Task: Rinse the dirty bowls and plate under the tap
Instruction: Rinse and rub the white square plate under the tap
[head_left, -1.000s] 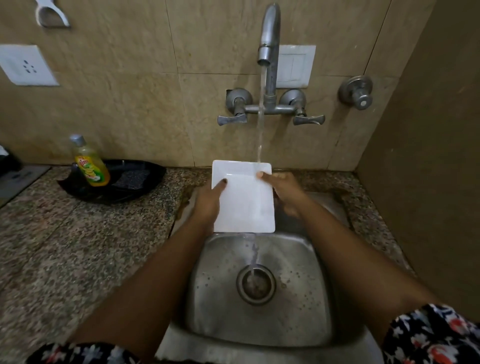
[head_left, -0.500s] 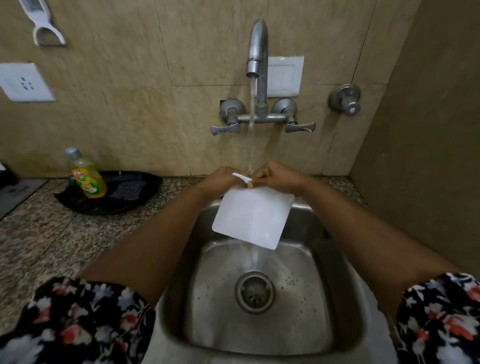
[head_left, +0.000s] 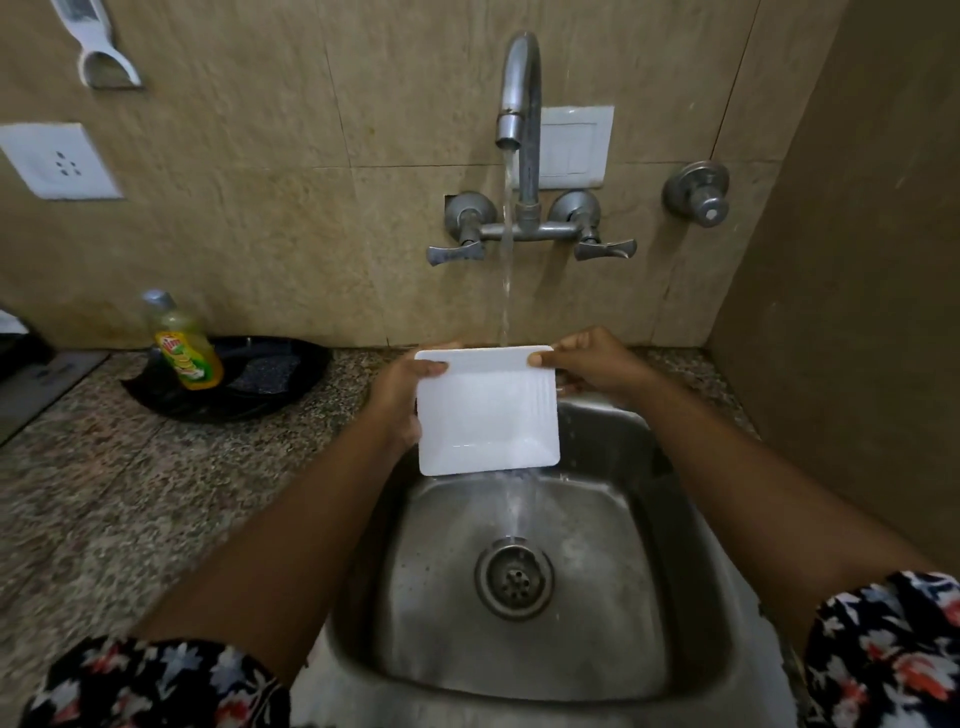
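Observation:
A white square plate (head_left: 487, 410) is held tilted over the steel sink (head_left: 524, 587), its far edge under the running tap (head_left: 514, 93). My left hand (head_left: 402, 400) grips the plate's left edge, thumb on the top left corner. My right hand (head_left: 589, 364) pinches the top right corner, thumb on the rim. Water lands on the far edge, runs down the plate and pours off its near edge toward the drain (head_left: 514, 579). No bowls are in view.
On the granite counter (head_left: 104, 493) to the left, a black dish (head_left: 228, 384) holds a scrub pad and a yellow dish-soap bottle (head_left: 182, 343). Tiled wall behind carries tap handles, a switch plate and a valve (head_left: 696, 192). A side wall closes the right.
The plate was turned back-side up and cornerwise half a second ago; now it is squared up with its hollow face toward me, both hands regripped on the upper corners, water running over it.

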